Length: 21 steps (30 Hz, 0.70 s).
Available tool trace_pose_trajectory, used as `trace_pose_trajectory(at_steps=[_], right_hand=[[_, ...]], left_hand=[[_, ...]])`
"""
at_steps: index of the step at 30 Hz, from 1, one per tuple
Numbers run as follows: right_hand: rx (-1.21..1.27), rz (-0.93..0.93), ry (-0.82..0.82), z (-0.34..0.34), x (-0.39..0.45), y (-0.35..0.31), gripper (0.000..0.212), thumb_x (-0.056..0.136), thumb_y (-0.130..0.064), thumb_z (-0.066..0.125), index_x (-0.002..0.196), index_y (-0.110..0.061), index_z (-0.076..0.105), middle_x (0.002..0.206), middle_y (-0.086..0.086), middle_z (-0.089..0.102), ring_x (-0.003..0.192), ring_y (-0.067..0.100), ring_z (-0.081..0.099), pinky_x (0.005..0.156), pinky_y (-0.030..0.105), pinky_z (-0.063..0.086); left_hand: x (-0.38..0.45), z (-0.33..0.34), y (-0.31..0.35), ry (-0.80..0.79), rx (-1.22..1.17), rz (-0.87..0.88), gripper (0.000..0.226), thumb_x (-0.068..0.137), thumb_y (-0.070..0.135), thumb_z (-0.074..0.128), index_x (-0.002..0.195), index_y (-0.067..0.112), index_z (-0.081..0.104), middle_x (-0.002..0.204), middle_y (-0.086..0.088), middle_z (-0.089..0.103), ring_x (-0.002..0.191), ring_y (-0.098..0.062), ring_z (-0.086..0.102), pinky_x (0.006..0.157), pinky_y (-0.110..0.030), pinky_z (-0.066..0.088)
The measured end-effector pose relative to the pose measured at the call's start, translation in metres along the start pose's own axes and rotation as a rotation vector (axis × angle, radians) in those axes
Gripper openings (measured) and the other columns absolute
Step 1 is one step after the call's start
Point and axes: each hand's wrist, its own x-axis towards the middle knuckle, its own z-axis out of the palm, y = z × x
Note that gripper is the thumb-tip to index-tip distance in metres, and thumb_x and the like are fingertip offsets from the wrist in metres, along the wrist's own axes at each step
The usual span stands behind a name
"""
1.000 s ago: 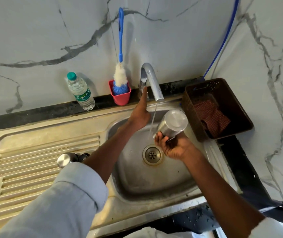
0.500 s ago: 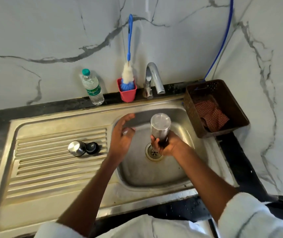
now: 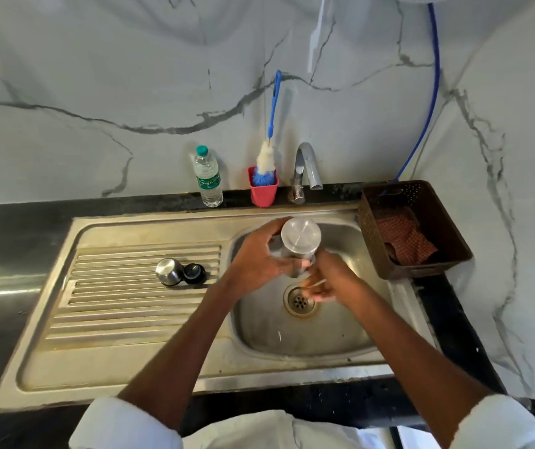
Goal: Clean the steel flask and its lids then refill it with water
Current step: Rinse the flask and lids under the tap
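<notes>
The steel flask [image 3: 300, 241] is held upside down over the sink basin [image 3: 350, 328], its flat base toward me. My left hand [image 3: 254, 260] grips its body from the left. My right hand [image 3: 327, 281] is at its lower end, just above the drain [image 3: 300, 301]; it is blurred, and its hold is unclear. On the ribbed drainboard [image 3: 123, 306] lie the steel lid [image 3: 169, 271] and, touching it on the right, the black inner lid [image 3: 194, 273]. No water runs from the tap [image 3: 306, 166].
At the back ledge stand a plastic water bottle [image 3: 208, 178] and a red cup [image 3: 262, 191] with a blue bottle brush [image 3: 267, 157]. A brown basket [image 3: 434, 264] with a checked cloth [image 3: 403, 238] sits right of the sink. Black counter surrounds the sink.
My left hand left the tap and came down to grip the flask. The water stream has stopped. The flask moved from tilted under the tap to upside down over the drain.
</notes>
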Motion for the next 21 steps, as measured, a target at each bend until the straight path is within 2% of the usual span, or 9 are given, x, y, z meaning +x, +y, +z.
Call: trace_pose_trajectory(at_steps=[1, 2, 4, 6, 10, 12, 16, 19, 21], right_hand=[[-0.153, -0.24, 0.154, -0.006, 0.003, 0.003, 0.02, 0.091, -0.038, 0.059, 0.1, -0.022, 0.067, 0.098, 0.006, 0.075, 0.085, 0.026, 0.074, 0.072, 0.039, 0.062], [-0.23, -0.474, 0.187, -0.01, 0.002, 0.004, 0.02, 0.088, -0.023, 0.067, 0.106, -0.03, 0.063, 0.106, -0.001, 0.072, 0.096, 0.019, 0.071, 0.083, 0.04, 0.06], [-0.253, -0.736, -0.029, -0.012, -0.006, 0.004, 0.061, 0.083, -0.004, 0.077, 0.128, -0.032, 0.047, 0.122, -0.011, 0.061, 0.111, -0.001, 0.06, 0.094, 0.029, 0.055], [-0.229, -0.787, -0.113, -0.009, -0.015, 0.003, 0.081, 0.078, -0.012, 0.087, 0.137, -0.031, 0.035, 0.128, -0.02, 0.057, 0.113, -0.013, 0.056, 0.09, 0.016, 0.052], [-0.307, -0.872, 0.206, -0.005, -0.027, -0.009, 0.08, 0.063, -0.054, 0.09, 0.126, -0.032, 0.046, 0.116, -0.012, 0.069, 0.099, 0.007, 0.069, 0.08, 0.038, 0.06], [-0.323, -0.906, 0.31, -0.005, -0.031, -0.012, 0.08, 0.062, -0.064, 0.086, 0.124, -0.033, 0.047, 0.112, -0.011, 0.071, 0.095, 0.01, 0.07, 0.076, 0.038, 0.061], [-0.191, -0.879, 0.357, 0.008, -0.025, 0.003, 0.08, 0.059, -0.056, 0.092, 0.121, -0.039, 0.044, 0.105, -0.021, 0.067, 0.092, 0.0, 0.068, 0.078, 0.03, 0.06], [-0.303, -0.807, 0.341, 0.019, -0.013, 0.015, 0.074, 0.059, -0.057, 0.09, 0.116, -0.037, 0.048, 0.104, -0.014, 0.07, 0.092, 0.012, 0.07, 0.078, 0.04, 0.06], [-0.283, -0.836, 0.374, 0.028, -0.017, 0.012, 0.074, 0.061, -0.056, 0.09, 0.119, -0.035, 0.049, 0.103, -0.017, 0.068, 0.094, 0.011, 0.069, 0.077, 0.035, 0.059]], left_hand=[[0.002, 0.0, 0.003, 0.034, 0.008, -0.023, 0.078, 0.066, 0.03, 0.099, 0.135, 0.023, 0.064, 0.123, 0.016, 0.07, 0.113, 0.006, 0.063, 0.099, -0.018, 0.047], [0.004, 0.001, 0.005, 0.06, 0.018, -0.048, 0.079, 0.066, 0.035, 0.099, 0.136, 0.025, 0.064, 0.123, 0.016, 0.071, 0.114, 0.005, 0.063, 0.1, -0.021, 0.048], [0.009, 0.002, 0.008, 0.105, 0.0, -0.094, 0.081, 0.064, 0.048, 0.097, 0.136, 0.029, 0.065, 0.122, 0.015, 0.073, 0.112, 0.0, 0.065, 0.099, -0.027, 0.052], [0.012, 0.004, 0.011, 0.119, -0.054, -0.119, 0.083, 0.061, 0.056, 0.094, 0.134, 0.03, 0.066, 0.117, 0.013, 0.075, 0.106, -0.003, 0.069, 0.094, -0.031, 0.058], [0.011, 0.003, 0.008, 0.109, -0.125, -0.138, 0.084, 0.064, 0.059, 0.089, 0.137, 0.03, 0.062, 0.123, 0.007, 0.073, 0.112, -0.015, 0.071, 0.093, -0.041, 0.059], [0.0, -0.002, 0.0, 0.178, -0.113, -0.146, 0.073, 0.075, 0.06, 0.082, 0.138, 0.03, 0.06, 0.127, 0.009, 0.071, 0.115, -0.014, 0.07, 0.093, -0.039, 0.058], [-0.042, -0.014, -0.032, 0.393, -0.08, -0.151, 0.035, 0.101, 0.043, 0.065, 0.129, 0.022, 0.067, 0.12, 0.011, 0.072, 0.114, -0.003, 0.067, 0.088, -0.02, 0.054], [-0.07, -0.026, -0.059, 0.474, -0.062, -0.229, 0.019, 0.103, 0.031, 0.065, 0.117, 0.02, 0.071, 0.107, 0.007, 0.076, 0.105, -0.008, 0.071, 0.086, -0.025, 0.058], [-0.09, -0.04, -0.075, 0.504, -0.051, -0.231, 0.02, 0.101, 0.031, 0.068, 0.115, 0.017, 0.073, 0.103, 0.003, 0.077, 0.1, -0.013, 0.073, 0.085, -0.029, 0.059]])
